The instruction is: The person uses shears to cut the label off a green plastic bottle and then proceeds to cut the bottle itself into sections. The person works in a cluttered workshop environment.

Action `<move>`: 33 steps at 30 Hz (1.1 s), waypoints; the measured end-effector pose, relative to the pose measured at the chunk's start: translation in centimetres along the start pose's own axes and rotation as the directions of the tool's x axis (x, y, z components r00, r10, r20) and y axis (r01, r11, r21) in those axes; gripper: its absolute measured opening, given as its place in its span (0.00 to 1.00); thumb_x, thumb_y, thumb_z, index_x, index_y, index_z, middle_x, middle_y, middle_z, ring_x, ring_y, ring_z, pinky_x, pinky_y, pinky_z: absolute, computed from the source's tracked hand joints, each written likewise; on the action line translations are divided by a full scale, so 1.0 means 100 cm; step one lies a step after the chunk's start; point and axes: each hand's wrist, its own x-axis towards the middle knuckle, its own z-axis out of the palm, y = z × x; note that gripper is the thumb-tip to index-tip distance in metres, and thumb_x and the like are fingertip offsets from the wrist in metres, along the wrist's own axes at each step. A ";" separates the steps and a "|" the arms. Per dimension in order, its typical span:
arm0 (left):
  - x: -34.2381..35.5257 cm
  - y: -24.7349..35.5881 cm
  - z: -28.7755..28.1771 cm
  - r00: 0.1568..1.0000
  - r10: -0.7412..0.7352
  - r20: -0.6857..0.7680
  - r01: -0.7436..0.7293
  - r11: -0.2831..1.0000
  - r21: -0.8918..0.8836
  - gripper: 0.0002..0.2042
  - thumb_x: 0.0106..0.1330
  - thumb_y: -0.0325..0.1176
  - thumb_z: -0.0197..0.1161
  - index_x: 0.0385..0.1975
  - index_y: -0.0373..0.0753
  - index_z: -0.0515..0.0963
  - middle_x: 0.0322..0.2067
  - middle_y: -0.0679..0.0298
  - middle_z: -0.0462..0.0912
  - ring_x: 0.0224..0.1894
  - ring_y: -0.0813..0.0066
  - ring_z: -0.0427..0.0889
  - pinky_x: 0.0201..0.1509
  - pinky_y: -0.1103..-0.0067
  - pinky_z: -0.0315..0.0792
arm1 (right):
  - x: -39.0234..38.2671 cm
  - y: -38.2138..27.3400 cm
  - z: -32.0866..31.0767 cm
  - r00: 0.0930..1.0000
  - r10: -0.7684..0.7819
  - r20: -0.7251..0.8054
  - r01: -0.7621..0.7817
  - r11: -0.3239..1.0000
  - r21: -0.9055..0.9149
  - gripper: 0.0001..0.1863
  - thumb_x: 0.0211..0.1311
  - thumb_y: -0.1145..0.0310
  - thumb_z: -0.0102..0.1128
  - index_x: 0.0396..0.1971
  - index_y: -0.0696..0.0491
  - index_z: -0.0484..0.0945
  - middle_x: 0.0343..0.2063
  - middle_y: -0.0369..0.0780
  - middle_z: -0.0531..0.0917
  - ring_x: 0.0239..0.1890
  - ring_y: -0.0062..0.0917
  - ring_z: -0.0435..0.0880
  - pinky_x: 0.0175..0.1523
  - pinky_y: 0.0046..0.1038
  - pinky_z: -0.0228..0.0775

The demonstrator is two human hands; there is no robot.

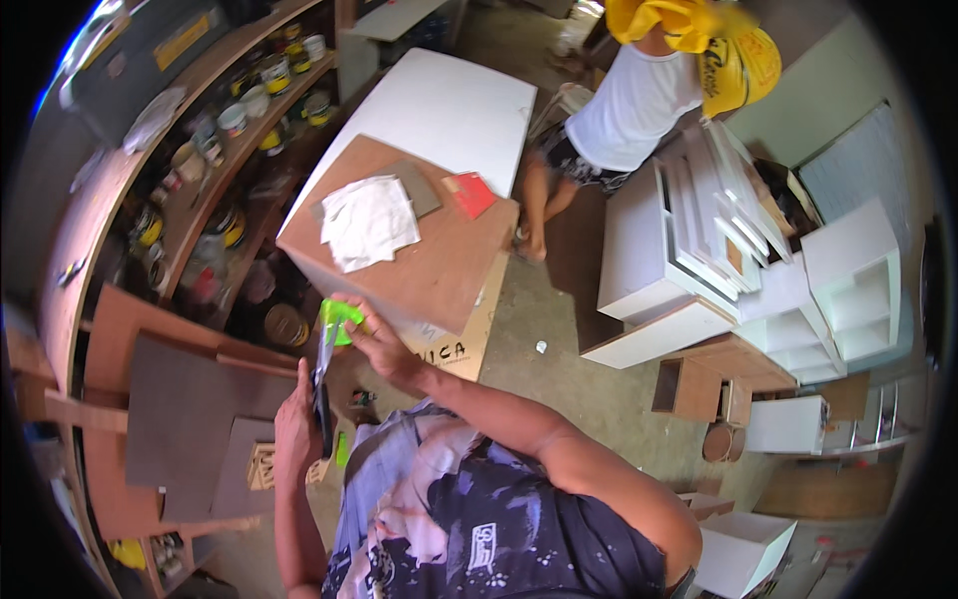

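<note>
My left hand (296, 421) is closed round the black handle of a putty knife (321, 407), its index finger laid along the tool. The metal blade points away from me and meets a bright green plastic spreader (340, 321). My right hand (373, 337) pinches that spreader by its right side. Both hands are in the air, in front of the near side of a brown-topped box (454, 262). On the box lie a crumpled white cloth (367, 222), a red sheet (470, 194) that looks like sandpaper, and a grey-brown flat piece (417, 190).
A white panel (439, 105) lies beyond the box. Shelves (215, 190) with several cans stand at left, above leaning brown boards (185, 414). A person in a white top (634, 110) stands at the far right, near white cabinets (639, 255) and stacked white panels (704, 225).
</note>
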 end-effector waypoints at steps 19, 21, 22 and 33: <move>-0.003 0.012 -0.010 0.998 0.014 -0.054 -0.017 0.999 -0.047 0.44 0.53 0.27 0.63 0.72 0.28 0.49 0.54 0.39 0.75 0.52 0.38 0.75 0.53 0.58 0.70 | -0.001 0.001 0.002 1.000 -0.004 0.021 0.002 0.992 0.124 0.24 0.78 0.64 0.45 0.68 0.52 0.55 0.58 0.40 0.72 0.57 0.25 0.76 0.59 0.35 0.73; -0.003 0.011 -0.010 0.999 0.013 -0.046 -0.015 0.999 -0.052 0.45 0.53 0.27 0.63 0.72 0.27 0.49 0.54 0.39 0.75 0.53 0.38 0.75 0.53 0.57 0.70 | 0.001 0.007 -0.004 1.000 -0.022 -0.001 0.022 0.999 0.023 0.24 0.78 0.63 0.46 0.68 0.52 0.55 0.57 0.40 0.72 0.57 0.24 0.76 0.59 0.33 0.74; -0.004 0.011 -0.012 1.000 0.003 -0.031 -0.005 0.999 -0.050 0.44 0.53 0.27 0.63 0.72 0.27 0.49 0.54 0.39 0.75 0.53 0.38 0.75 0.53 0.58 0.70 | 0.001 0.006 -0.004 0.999 -0.022 0.024 0.022 1.000 0.010 0.24 0.78 0.64 0.46 0.68 0.52 0.55 0.56 0.40 0.71 0.57 0.24 0.75 0.61 0.34 0.74; -0.003 0.009 -0.016 1.000 0.012 -0.023 -0.011 1.000 0.017 0.38 0.57 0.26 0.56 0.71 0.27 0.52 0.45 0.39 0.79 0.46 0.38 0.78 0.49 0.58 0.71 | -0.003 0.001 0.009 0.996 -0.057 0.066 0.057 0.998 0.004 0.25 0.77 0.67 0.47 0.67 0.54 0.53 0.58 0.43 0.67 0.59 0.27 0.73 0.65 0.38 0.73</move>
